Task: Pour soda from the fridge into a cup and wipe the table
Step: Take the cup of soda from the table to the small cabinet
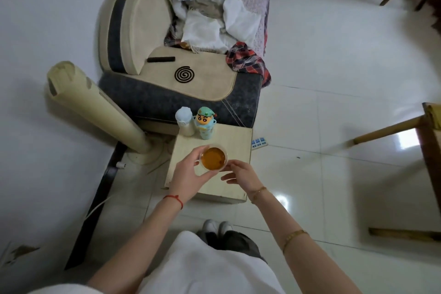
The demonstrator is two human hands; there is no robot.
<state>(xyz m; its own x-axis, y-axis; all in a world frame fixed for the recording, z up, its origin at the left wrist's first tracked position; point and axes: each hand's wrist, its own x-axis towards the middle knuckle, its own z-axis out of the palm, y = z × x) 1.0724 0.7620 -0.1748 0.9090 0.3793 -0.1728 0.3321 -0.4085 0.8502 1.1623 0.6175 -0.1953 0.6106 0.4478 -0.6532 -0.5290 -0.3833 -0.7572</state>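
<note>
Our left hand (188, 175) grips the clear cup (213, 158) of orange soda over the small table (238, 141); our right hand (241, 174), at four o'clock, spreads relaxed fingers, perhaps touching it. Nearly brimful, thin-walled, probably slippery: we hold its sides, level.

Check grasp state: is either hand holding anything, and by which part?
The left hand grips the clear cup of orange drink round its left side wall, just below the rim. The right hand touches the cup's right side with its fingertips, holding nothing else.
</note>
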